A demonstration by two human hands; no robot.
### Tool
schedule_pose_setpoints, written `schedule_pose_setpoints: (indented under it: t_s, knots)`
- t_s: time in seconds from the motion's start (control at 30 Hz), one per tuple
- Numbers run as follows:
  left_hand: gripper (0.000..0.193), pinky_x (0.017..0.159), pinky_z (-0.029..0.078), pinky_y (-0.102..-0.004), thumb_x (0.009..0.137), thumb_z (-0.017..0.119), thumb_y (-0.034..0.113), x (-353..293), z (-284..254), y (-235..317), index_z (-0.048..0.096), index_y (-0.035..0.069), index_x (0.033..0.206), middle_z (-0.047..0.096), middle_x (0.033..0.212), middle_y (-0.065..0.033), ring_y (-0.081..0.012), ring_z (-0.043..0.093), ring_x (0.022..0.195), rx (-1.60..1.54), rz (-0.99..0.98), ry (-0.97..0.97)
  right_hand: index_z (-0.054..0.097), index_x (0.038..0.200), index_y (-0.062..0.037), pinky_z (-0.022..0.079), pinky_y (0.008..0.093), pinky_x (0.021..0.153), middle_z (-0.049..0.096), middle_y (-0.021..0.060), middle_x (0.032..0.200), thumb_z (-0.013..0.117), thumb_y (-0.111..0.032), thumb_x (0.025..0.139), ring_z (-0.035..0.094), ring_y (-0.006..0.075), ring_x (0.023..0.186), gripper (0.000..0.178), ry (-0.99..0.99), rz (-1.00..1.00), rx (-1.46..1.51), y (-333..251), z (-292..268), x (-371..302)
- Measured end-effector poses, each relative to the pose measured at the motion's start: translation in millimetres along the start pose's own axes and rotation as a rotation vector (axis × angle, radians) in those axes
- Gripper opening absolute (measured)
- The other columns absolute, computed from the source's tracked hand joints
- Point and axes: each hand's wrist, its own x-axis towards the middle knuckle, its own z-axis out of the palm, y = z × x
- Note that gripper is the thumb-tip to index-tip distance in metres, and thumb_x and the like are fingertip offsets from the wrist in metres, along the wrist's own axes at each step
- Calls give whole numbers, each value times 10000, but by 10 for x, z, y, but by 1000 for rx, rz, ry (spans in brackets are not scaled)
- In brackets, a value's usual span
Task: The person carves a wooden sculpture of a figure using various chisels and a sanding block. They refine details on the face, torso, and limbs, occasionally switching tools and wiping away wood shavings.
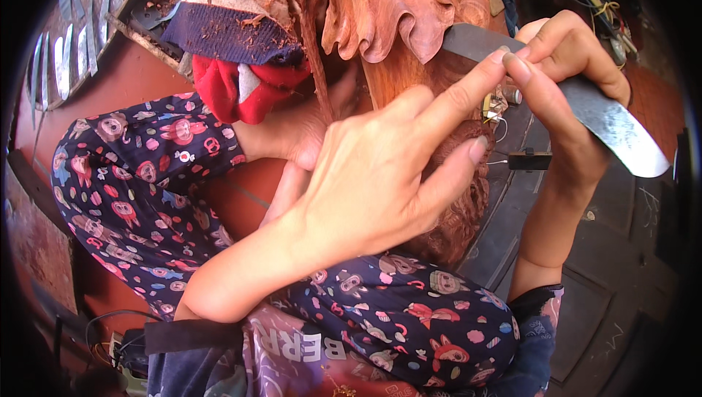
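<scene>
My right hand (578, 61) is closed around a flat steel carving chisel (614, 123), with no separate handle visible. The chisel slants from the wood down to the right; its broad, shiny end points away from the carving. Its darker end lies at the lower edge of a reddish-brown wood carving (387, 6) with draped folds. My left hand (387, 163) reaches across from the lower left with index finger and thumb apart. Its index fingertip meets the chisel beside my right thumb. The left hand's other fingers are partly hidden.
Several flat chisels (64, 61) lie on a round board at the far left, beside a wooden tray (150, 50). Bunched white, navy and red cloth (234, 31) carries wood shavings. My crossed legs surround the work. A dark panel (578, 280) lies at the right.
</scene>
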Motion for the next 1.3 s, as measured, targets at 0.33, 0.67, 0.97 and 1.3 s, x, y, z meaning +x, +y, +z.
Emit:
schedule_pose_setpoints:
  t_s: [0.33,0.67,0.97,1.3]
  knots:
    - [657,769,558,-399,916,617,168,47,-23,25,379,144,1527,662,1162,-196,-348,688,914,22,-15,5,487,677,-23,410,289,730,540,73,808,720,40,755,526,174,814,253,-74,-41,15,75,-42,-55]
    - [669,534,511,-442,919,632,261,-9,113,-142,369,227,1533,573,774,-136,-342,603,586,-1,113,163,498,680,-11,403,281,730,533,71,788,703,62,756,510,167,789,230,-57,-141,-122,58,-3,-36]
    - [654,531,517,-449,922,629,273,-29,75,-150,380,236,1525,572,782,-140,-352,608,591,-8,91,149,525,672,-7,466,279,733,582,78,759,744,56,726,581,174,759,234,47,-81,-67,29,93,-57]
    - [672,688,526,-388,906,636,173,-184,-41,-123,383,147,1528,623,926,-147,-320,639,777,-28,-51,-23,517,684,0,445,307,723,572,90,775,727,96,717,550,189,769,233,-14,-169,-174,-53,207,-160]
